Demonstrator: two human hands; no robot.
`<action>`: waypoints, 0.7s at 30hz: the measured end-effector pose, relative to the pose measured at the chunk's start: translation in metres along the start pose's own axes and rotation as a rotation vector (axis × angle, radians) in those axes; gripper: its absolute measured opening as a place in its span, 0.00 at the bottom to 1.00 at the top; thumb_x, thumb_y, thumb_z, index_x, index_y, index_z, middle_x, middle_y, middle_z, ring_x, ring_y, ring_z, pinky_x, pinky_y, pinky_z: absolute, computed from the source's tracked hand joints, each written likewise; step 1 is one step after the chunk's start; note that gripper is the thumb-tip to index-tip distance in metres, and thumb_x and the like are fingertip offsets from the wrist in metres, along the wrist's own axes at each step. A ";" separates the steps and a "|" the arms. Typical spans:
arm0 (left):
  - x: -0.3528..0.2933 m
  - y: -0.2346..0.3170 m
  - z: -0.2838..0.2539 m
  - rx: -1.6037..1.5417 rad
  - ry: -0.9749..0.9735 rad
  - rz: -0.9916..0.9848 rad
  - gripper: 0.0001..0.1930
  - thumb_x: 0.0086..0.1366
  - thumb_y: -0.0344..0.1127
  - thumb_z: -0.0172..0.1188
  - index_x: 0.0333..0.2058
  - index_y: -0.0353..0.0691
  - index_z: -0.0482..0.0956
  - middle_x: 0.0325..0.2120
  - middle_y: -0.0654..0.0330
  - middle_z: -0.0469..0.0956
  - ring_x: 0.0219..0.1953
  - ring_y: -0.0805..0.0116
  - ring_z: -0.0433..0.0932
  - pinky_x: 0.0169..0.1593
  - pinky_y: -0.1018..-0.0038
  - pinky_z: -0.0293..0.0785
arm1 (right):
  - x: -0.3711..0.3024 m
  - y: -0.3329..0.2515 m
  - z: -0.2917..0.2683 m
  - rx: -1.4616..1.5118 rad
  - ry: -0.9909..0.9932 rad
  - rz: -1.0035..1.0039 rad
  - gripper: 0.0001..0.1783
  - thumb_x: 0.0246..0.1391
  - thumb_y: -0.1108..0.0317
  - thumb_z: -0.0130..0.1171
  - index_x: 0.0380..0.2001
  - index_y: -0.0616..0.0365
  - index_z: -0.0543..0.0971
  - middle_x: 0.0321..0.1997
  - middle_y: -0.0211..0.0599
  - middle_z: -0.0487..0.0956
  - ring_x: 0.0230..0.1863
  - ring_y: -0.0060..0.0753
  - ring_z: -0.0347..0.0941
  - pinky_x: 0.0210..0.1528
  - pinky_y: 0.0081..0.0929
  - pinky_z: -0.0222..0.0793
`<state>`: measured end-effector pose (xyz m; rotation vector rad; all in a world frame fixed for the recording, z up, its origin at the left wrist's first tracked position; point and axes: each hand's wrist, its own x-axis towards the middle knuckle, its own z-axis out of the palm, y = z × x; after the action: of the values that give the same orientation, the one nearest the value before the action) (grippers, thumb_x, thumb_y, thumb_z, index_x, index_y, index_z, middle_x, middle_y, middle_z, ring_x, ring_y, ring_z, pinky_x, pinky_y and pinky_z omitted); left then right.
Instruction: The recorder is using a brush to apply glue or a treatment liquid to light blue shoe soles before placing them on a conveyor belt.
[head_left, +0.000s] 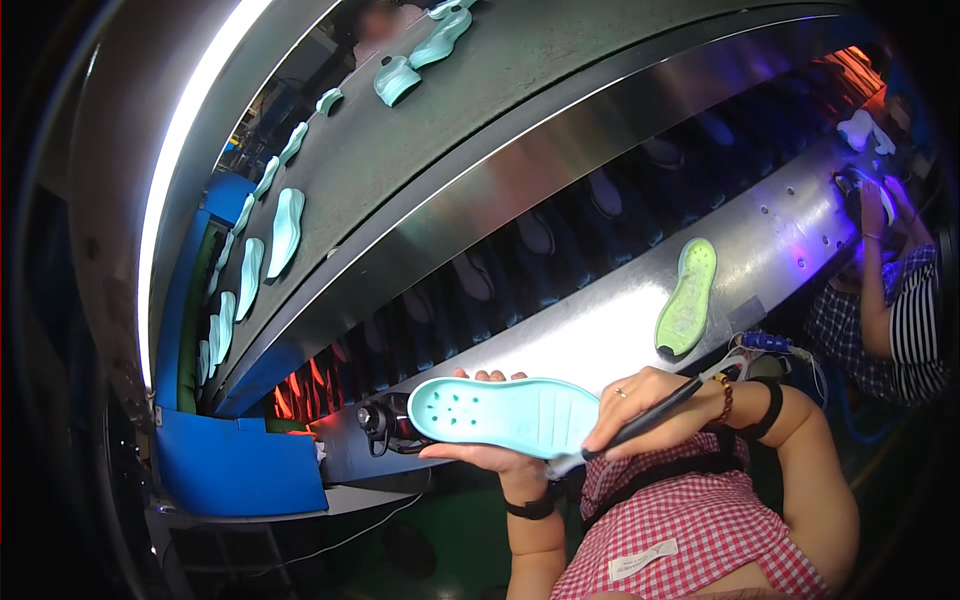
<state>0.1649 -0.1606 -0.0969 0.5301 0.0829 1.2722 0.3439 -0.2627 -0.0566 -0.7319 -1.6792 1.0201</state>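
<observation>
A light-blue shoe sole (500,412) lies hollow side up across my left hand (488,457), which supports it from below with fingertips showing past its far edge. Small dark holes mark its left end. My right hand (655,412) is closed round a black-handled brush (650,415). The pale tip of the brush is down at the near edge of the sole's right end; whether it touches there I cannot tell. Farther off to the right, a yellow-green sole (686,300) with a black piece at its near end rests on the metal ledge.
Several light-blue soles (287,232) ride on the dark conveyor belt (370,160). Below it, more soles sit in a dark slot with a red glow. A dark bottle (390,425) stands left of my left hand. Another person's hands (880,205) work under violet light at the right, along the metal ledge (590,340).
</observation>
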 end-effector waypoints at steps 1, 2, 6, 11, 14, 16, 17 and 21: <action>0.001 0.002 -0.002 -0.001 0.006 -0.002 0.52 0.40 0.82 0.32 0.49 0.39 0.64 0.38 0.54 0.71 0.39 0.59 0.70 0.47 0.55 0.65 | -0.003 0.001 -0.002 0.003 0.000 0.005 0.11 0.42 0.71 0.62 0.34 0.58 0.79 0.30 0.39 0.78 0.34 0.31 0.74 0.38 0.22 0.68; 0.003 0.003 -0.002 -0.003 0.022 0.008 0.52 0.40 0.82 0.32 0.49 0.39 0.64 0.38 0.54 0.71 0.39 0.59 0.70 0.47 0.55 0.65 | -0.004 0.001 -0.005 0.050 0.092 0.072 0.11 0.42 0.72 0.62 0.34 0.58 0.79 0.31 0.39 0.78 0.34 0.30 0.74 0.38 0.22 0.68; 0.004 -0.002 0.024 0.092 0.136 0.069 0.49 0.44 0.80 0.30 0.47 0.40 0.66 0.32 0.56 0.72 0.34 0.61 0.72 0.40 0.61 0.69 | -0.009 0.007 -0.009 0.002 0.093 0.257 0.13 0.42 0.73 0.62 0.35 0.57 0.79 0.32 0.37 0.77 0.35 0.24 0.72 0.38 0.20 0.68; 0.005 0.001 0.026 0.249 0.276 0.059 0.51 0.38 0.82 0.31 0.49 0.44 0.64 0.36 0.56 0.69 0.39 0.60 0.69 0.45 0.55 0.67 | -0.018 0.014 -0.011 0.343 0.146 0.194 0.11 0.42 0.74 0.62 0.34 0.58 0.79 0.35 0.36 0.76 0.39 0.25 0.71 0.43 0.20 0.66; 0.007 0.005 0.023 0.175 0.093 0.001 0.50 0.40 0.82 0.30 0.48 0.44 0.64 0.38 0.56 0.69 0.39 0.60 0.70 0.46 0.58 0.68 | -0.021 0.025 -0.007 0.409 0.278 0.316 0.10 0.45 0.75 0.59 0.35 0.63 0.77 0.38 0.38 0.76 0.41 0.25 0.71 0.46 0.21 0.66; 0.009 0.005 0.027 0.194 0.065 0.030 0.49 0.42 0.81 0.28 0.48 0.44 0.65 0.38 0.56 0.69 0.39 0.60 0.70 0.46 0.59 0.68 | -0.022 0.027 -0.002 0.428 0.307 0.287 0.11 0.47 0.76 0.57 0.36 0.64 0.76 0.38 0.38 0.77 0.40 0.26 0.72 0.46 0.21 0.67; 0.011 0.005 0.028 0.244 0.138 0.040 0.49 0.43 0.80 0.27 0.48 0.43 0.64 0.38 0.56 0.70 0.39 0.60 0.70 0.47 0.59 0.68 | -0.022 0.029 -0.001 0.426 0.302 0.287 0.11 0.47 0.76 0.57 0.36 0.64 0.76 0.38 0.38 0.77 0.40 0.26 0.72 0.46 0.21 0.67; 0.002 0.002 0.038 0.470 0.173 0.039 0.48 0.48 0.77 0.28 0.54 0.40 0.59 0.45 0.54 0.67 0.46 0.59 0.68 0.51 0.57 0.64 | -0.021 0.034 0.010 0.664 0.433 0.309 0.10 0.48 0.77 0.56 0.36 0.65 0.75 0.38 0.41 0.76 0.40 0.27 0.72 0.46 0.22 0.68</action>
<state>0.1771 -0.1715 -0.0623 0.8241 0.5284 1.3386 0.3411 -0.2677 -0.0977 -0.7026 -0.7920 1.4143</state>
